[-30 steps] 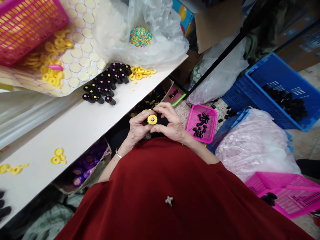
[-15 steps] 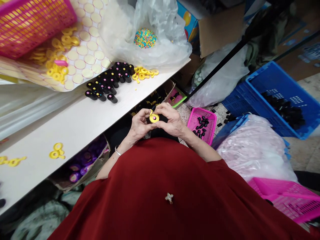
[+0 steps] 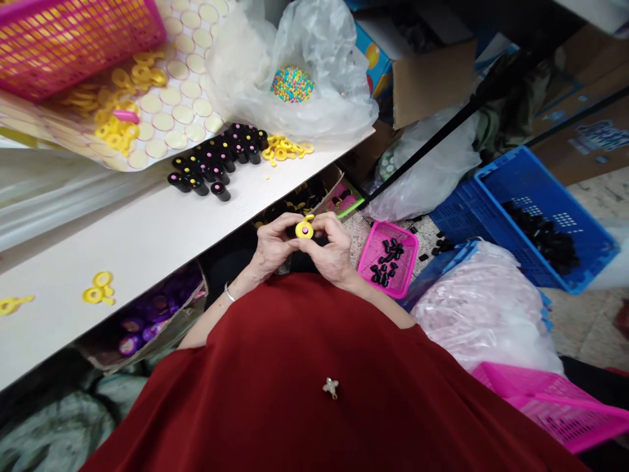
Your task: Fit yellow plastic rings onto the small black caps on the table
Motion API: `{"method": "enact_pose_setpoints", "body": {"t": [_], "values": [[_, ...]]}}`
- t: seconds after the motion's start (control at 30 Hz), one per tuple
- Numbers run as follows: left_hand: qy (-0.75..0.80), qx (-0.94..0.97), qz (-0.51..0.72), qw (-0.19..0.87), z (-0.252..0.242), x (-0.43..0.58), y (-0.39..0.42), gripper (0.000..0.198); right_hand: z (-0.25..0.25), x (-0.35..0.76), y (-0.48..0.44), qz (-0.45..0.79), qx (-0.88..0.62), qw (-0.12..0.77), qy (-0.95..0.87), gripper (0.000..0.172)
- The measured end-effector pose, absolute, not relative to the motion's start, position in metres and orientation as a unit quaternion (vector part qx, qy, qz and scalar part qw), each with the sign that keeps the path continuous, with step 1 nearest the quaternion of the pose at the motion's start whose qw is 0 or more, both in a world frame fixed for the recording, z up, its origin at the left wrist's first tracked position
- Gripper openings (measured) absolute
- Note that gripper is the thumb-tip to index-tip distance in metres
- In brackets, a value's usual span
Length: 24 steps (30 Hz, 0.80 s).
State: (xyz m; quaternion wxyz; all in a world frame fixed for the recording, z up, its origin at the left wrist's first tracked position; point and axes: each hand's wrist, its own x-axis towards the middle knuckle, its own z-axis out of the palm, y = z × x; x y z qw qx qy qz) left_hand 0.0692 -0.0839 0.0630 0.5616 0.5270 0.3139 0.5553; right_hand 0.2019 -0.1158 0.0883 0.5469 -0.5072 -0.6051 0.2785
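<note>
My left hand (image 3: 271, 249) and my right hand (image 3: 332, 248) meet in front of my red top, just below the white table's front edge (image 3: 162, 252). Between their fingertips they pinch a small black tube capped with a yellow ring (image 3: 304, 229) that has a pink dot at its centre. Both hands' fingers curl around it. A cluster of finished black tubes (image 3: 216, 161) with pink and yellow tops stands on the table beyond my hands. Loose yellow rings (image 3: 284, 150) lie beside that cluster.
A clear bag of coloured beads (image 3: 292, 83) and a pink basket (image 3: 73, 39) sit at the table's back. More yellow rings (image 3: 97, 292) lie at left. On the floor are a small pink tray of black parts (image 3: 388, 257), a blue crate (image 3: 540, 216) and plastic bags (image 3: 484, 308).
My hands have stayed together on the yellow-capped tube, turning it slightly between the fingertips. The view has drifted a little, so everything sits slightly further left and lower.
</note>
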Motion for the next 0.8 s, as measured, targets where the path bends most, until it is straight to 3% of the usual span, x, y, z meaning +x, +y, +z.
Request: {"method": "enact_pose_setpoints", "body": {"t": [0.17,0.33,0.43,0.6,0.8], "values": [[0.261,0.466,0.479,0.697,0.073,0.066,-0.083,0.039,0.086,0.22,-0.106,0.401,-0.473,0.584,-0.523,0.037],[0.28,0.492,0.446,0.693,0.073,0.06,-0.082,0.043,0.082,0.231,-0.09,0.579,-0.357,0.532,-0.505,0.04],[0.296,0.558,0.433,0.643,0.07,0.054,-0.082,0.038,0.08,0.234,-0.084,0.661,-0.314,0.472,-0.492,0.042],[0.294,0.735,0.392,0.469,0.071,0.05,-0.083,0.034,0.079,0.238,-0.078,0.751,-0.314,0.373,-0.446,0.06],[0.241,0.814,0.403,0.342,0.065,0.062,-0.084,0.049,0.077,0.242,-0.076,0.764,-0.299,0.349,-0.453,0.065]]}}
